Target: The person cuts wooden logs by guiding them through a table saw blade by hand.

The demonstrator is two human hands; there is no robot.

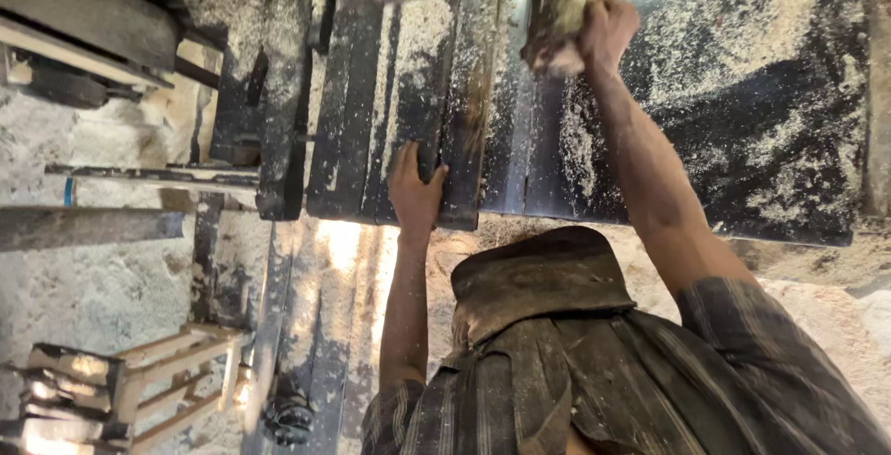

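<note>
Rough pale wood block (558,10), matt dark sawdust-strewn metal table (742,140)

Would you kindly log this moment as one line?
left hand: flat on dark table edge | right hand: gripping wood block | sawdust on table

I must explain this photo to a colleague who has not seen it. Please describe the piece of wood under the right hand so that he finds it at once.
Start at the big dark, sawdust-strewn table. Near its top middle, the right hand presses a short pale wood block. It alone is light-coloured and raised; the neighbouring slats, where the left hand rests, are flat and black.
</note>
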